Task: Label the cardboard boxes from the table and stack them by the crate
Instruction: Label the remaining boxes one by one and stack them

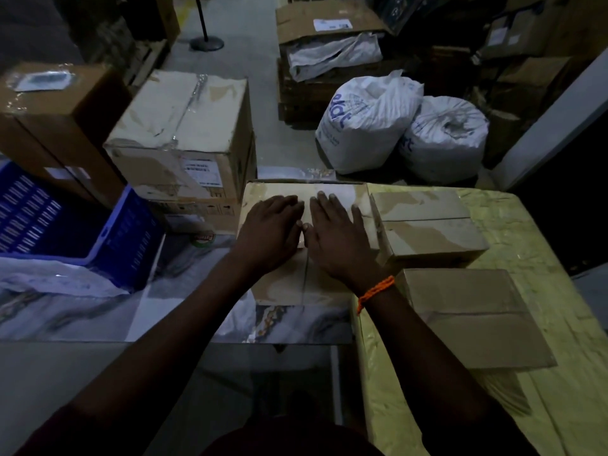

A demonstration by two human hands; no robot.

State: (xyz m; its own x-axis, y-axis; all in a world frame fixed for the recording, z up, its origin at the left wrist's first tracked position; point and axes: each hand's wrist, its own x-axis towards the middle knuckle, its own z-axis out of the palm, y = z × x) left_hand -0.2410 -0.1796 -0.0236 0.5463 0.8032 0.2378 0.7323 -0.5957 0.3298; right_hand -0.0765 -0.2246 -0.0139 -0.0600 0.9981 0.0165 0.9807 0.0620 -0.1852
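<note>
Cardboard box (pixel 296 278) at frame centre: left hand (pixel 268 232) and right hand (pixel 339 236), spread flat, press its label (pixel 335 194); stacking by the blue crate (pixel 128 225) likely follows.

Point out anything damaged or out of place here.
The big carton beyond the blue crate has its top paper torn and peeling. The box under both flat hands, left hand and right hand, overhangs the table edge.

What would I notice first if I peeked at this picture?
Two hands, left and right, pressed flat side by side on a cardboard box in the middle. Then the blue crate at the left, and two plump white sacks on the floor beyond the table.
</note>
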